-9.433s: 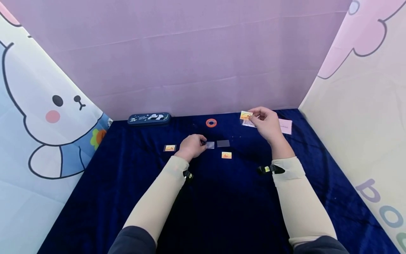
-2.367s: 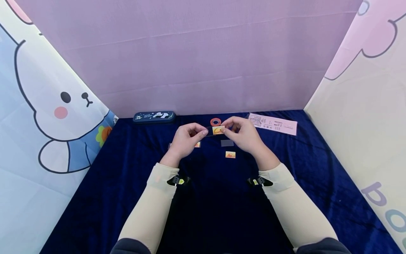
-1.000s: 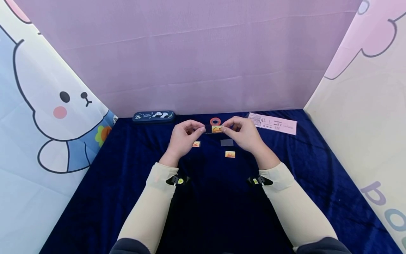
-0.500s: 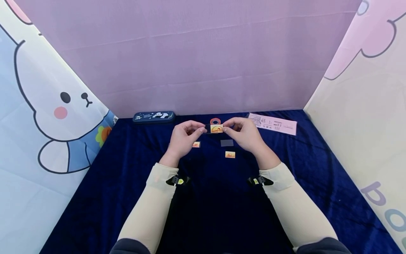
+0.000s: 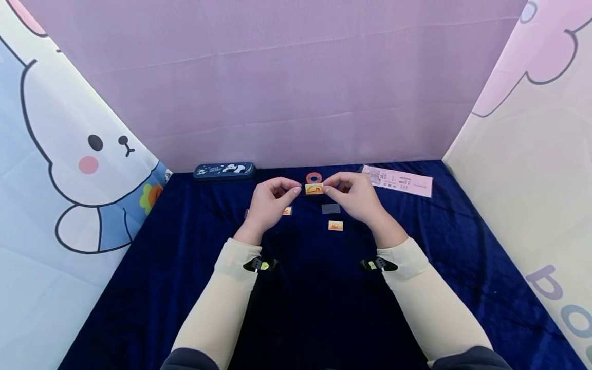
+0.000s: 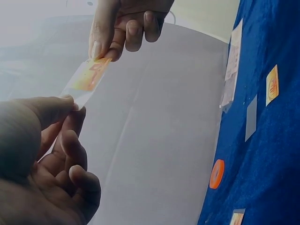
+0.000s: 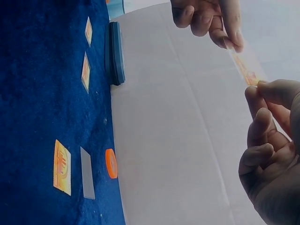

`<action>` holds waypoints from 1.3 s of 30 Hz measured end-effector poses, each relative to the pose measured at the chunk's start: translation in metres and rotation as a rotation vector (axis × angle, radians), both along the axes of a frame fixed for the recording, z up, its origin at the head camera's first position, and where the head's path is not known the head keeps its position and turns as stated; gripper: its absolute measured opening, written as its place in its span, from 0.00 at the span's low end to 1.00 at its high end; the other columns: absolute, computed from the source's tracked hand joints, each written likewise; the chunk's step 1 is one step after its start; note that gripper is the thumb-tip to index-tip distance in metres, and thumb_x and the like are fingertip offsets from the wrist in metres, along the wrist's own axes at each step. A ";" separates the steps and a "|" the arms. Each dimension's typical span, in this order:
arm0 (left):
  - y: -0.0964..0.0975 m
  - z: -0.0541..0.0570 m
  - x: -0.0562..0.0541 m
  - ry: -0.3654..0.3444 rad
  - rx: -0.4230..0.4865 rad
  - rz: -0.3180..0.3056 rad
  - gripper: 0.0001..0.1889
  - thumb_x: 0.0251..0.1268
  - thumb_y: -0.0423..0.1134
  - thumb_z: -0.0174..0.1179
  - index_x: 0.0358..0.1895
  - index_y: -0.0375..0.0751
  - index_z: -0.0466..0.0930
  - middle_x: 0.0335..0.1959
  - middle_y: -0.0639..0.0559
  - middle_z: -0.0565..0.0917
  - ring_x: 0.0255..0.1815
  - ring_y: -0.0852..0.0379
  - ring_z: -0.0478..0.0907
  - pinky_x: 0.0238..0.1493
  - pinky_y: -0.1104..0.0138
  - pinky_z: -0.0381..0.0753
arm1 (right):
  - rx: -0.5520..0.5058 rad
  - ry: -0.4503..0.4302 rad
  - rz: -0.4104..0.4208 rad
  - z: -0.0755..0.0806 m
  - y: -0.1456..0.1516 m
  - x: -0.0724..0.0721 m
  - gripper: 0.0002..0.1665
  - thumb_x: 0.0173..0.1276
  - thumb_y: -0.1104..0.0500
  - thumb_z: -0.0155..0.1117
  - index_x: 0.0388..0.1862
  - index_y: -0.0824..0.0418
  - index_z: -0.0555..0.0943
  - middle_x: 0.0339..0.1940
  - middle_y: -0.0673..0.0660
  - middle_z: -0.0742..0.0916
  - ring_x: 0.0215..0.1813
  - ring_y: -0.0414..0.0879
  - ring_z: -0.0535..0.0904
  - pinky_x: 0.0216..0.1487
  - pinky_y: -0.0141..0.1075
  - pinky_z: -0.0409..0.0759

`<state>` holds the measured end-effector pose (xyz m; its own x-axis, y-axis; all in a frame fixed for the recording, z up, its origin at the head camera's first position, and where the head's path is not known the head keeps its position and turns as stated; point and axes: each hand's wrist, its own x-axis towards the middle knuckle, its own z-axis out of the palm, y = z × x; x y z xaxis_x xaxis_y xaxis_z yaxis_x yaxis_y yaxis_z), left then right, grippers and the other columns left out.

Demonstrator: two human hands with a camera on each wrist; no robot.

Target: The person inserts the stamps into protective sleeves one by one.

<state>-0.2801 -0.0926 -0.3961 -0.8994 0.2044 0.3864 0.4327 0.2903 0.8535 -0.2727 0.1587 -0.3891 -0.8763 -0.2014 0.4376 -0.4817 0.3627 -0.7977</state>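
Note:
Both hands are raised above the table, facing each other. My left hand (image 5: 270, 203) pinches the left end of a small clear sleeve (image 6: 80, 98) between thumb and forefinger. My right hand (image 5: 358, 198) pinches the right edge of a yellow-orange stamp (image 5: 314, 189). In the left wrist view the stamp overlaps most of the sleeve, with a bare clear strip by the left thumb. On the cloth below lie another stamp (image 7: 62, 168) with perforated edges and a flat clear sleeve (image 5: 330, 208). Two sleeved stamps (image 7: 85, 72) lie to the left, partly hidden by my left hand in the head view.
A red-orange ring of tape (image 5: 314, 178) lies just behind the hands. The dark blue pencil case (image 5: 224, 171) is at the back left, and a pink printed slip (image 5: 402, 181) at the back right. Fabric walls (image 5: 296, 82) enclose the blue cloth table (image 5: 305, 308).
Earlier, my left hand took a clear sleeve at the table while my right held the stamp by the pink slip. Hands came together; lately the stamp has shifted slightly left along the sleeve.

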 end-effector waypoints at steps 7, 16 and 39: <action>0.000 0.001 0.001 0.001 -0.003 -0.005 0.06 0.71 0.43 0.71 0.45 0.49 0.91 0.31 0.53 0.86 0.25 0.52 0.75 0.24 0.66 0.73 | -0.009 -0.017 0.009 -0.001 0.001 -0.001 0.06 0.73 0.58 0.73 0.45 0.56 0.92 0.26 0.57 0.86 0.25 0.54 0.73 0.23 0.35 0.68; 0.000 0.001 0.002 0.004 -0.001 -0.014 0.05 0.71 0.42 0.71 0.45 0.48 0.91 0.33 0.54 0.87 0.25 0.53 0.75 0.24 0.66 0.72 | 0.033 -0.062 0.013 0.000 -0.003 0.000 0.08 0.75 0.65 0.68 0.48 0.66 0.89 0.27 0.65 0.85 0.22 0.47 0.70 0.23 0.34 0.67; 0.002 0.001 0.003 -0.016 -0.015 -0.030 0.05 0.71 0.43 0.71 0.44 0.49 0.92 0.32 0.55 0.88 0.24 0.53 0.73 0.23 0.67 0.71 | 0.020 -0.048 0.032 -0.003 -0.002 -0.001 0.04 0.75 0.59 0.70 0.42 0.56 0.90 0.25 0.54 0.85 0.24 0.50 0.73 0.24 0.36 0.70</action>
